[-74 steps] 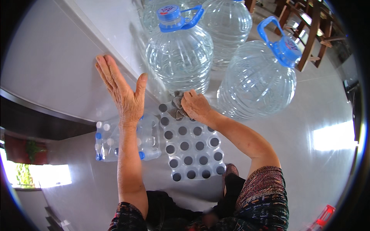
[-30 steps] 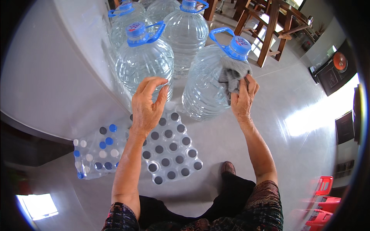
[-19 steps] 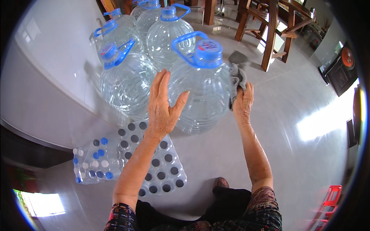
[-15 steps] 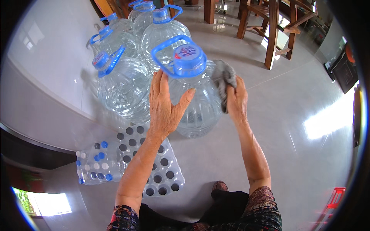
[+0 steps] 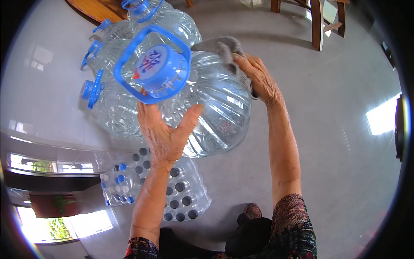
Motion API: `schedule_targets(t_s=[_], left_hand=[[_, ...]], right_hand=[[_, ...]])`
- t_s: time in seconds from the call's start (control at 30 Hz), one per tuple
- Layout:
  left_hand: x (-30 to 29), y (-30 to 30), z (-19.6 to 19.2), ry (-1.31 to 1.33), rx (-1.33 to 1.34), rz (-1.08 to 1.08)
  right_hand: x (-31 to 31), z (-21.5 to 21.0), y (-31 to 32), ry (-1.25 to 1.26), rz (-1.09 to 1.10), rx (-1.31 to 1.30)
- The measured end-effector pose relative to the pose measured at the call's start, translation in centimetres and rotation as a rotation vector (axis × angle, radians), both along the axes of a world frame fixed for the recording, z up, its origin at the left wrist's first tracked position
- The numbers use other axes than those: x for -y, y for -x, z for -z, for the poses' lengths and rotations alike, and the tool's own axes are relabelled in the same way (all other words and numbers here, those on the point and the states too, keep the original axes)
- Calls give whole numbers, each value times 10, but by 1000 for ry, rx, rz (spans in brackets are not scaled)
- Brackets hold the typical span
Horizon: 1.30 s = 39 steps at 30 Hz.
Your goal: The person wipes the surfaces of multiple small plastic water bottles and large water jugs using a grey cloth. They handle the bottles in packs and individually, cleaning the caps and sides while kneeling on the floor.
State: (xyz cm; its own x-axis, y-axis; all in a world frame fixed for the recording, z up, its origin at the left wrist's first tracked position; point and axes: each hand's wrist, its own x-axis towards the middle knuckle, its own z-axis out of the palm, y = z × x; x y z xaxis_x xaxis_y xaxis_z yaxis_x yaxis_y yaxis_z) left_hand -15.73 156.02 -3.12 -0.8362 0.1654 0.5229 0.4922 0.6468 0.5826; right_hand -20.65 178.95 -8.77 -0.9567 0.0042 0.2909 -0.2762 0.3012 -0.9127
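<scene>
A large clear water jug point(image 5: 220, 108) with a blue cap and blue carry handle leans left in front of me. My left hand point(image 5: 161, 134) grips it near the neck; its thumb is spread over the clear shoulder, and its fingertips are partly hidden behind the blue handle point(image 5: 186, 58). On the jug's far right side, a grey cloth point(image 5: 224, 49) is pressed against the plastic. My right hand point(image 5: 258, 80) is closed on that cloth.
Several similar jugs point(image 5: 114, 110) stand close behind and left, beside a white glossy panel point(image 5: 39, 95). Shrink-wrapped packs of small bottles point(image 5: 189, 194) lie on the floor below my left forearm. Wooden furniture legs point(image 5: 317, 26) stand at the far right.
The jug has tipped to the left, its cap now lower left and nearer. My left hand moved left with it, while my right hand slid the cloth up along its side.
</scene>
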Motion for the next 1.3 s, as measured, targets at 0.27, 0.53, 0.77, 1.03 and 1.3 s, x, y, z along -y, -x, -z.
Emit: schedule_targets(t_s=[0.27, 0.53, 0.77, 1.03, 1.3], left_hand=[[16, 5, 6, -21, -17, -66], [-7, 12, 7, -93, -74, -10], [9, 10, 7, -75, -122, -16], [29, -4, 13, -47, -78, -34], [18, -19, 15, -85, -28, -104]], right_hand=[[8, 230, -37, 360, 73, 395], [54, 249, -73, 799, 569, 446], [92, 86, -106, 453, 467, -110], [45, 5, -67, -149, 99, -598], [6, 1, 39, 179, -383, -167]])
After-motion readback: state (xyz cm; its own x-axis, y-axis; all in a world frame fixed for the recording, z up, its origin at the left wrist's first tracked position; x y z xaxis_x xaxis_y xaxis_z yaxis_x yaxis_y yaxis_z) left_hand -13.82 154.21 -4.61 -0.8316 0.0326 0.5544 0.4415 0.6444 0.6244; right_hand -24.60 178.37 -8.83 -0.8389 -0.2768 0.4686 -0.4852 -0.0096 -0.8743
